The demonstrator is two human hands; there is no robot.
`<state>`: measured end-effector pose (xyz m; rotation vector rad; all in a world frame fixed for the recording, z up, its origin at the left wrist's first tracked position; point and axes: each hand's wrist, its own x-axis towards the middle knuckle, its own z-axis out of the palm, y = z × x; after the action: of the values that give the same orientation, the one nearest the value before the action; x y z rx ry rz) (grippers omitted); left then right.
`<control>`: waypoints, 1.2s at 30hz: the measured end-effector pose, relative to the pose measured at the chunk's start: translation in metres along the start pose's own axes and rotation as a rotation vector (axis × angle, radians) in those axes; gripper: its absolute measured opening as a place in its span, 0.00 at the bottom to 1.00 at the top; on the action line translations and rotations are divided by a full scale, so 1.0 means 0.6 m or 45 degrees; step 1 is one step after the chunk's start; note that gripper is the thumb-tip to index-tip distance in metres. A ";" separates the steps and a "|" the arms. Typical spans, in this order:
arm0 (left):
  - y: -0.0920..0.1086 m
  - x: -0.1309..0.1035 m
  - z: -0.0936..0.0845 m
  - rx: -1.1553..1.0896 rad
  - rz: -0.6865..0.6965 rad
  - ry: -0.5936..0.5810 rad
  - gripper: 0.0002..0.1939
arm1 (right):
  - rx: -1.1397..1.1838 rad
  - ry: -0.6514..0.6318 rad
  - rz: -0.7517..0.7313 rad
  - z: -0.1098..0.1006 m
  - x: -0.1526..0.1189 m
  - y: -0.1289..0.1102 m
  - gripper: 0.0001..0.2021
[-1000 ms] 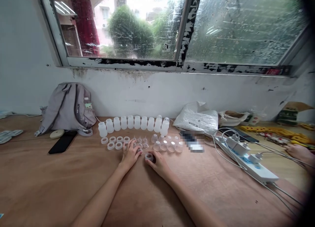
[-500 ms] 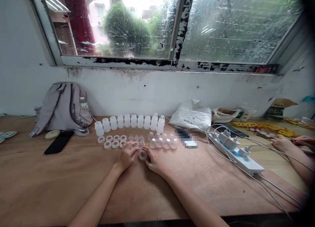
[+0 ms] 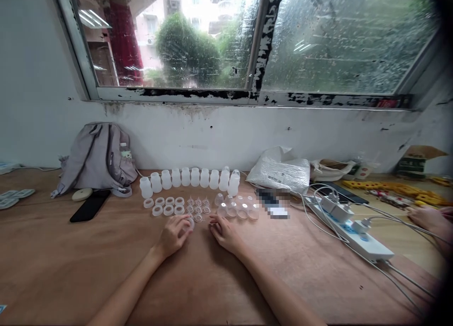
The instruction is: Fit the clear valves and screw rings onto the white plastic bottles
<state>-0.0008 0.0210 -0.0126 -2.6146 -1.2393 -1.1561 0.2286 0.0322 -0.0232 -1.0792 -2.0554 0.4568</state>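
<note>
My left hand (image 3: 173,235) is closed around a translucent bottle ring (image 3: 191,223), partly hidden by the fingers, just above the table. My right hand (image 3: 225,235) rests to the right of it with loosely bent fingers and nothing visible in them. Between and beyond the hands sit several clear bottle nipples (image 3: 198,210). White collar rings (image 3: 169,210) lie in rows at their left. Clear dome caps (image 3: 242,211) stand in rows to the right, near my right fingertips. Behind everything, frosted baby bottles (image 3: 195,177) stand upright in a curved row, two at the right end with domed tops.
A grey backpack (image 3: 97,158) and a black phone (image 3: 90,206) are at the left. On the right, a silver plastic bag (image 3: 281,170) lies by the wall, and a white power strip (image 3: 357,231) trails cables. Another person's hand (image 3: 426,218) is at the far right.
My hands have moved apart. The ring has gone left with my left hand, and my right hand has let go of it. The camera view has shifted slightly.
</note>
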 end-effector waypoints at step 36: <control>-0.181 -0.077 -0.047 0.001 -0.827 0.182 0.40 | -0.510 0.111 -0.066 0.045 0.017 -0.028 0.10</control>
<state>-0.1106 0.0556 -0.0511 -2.1174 -2.1261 -1.3671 0.1953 0.0316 -0.0263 -1.2469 -2.1421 -0.0339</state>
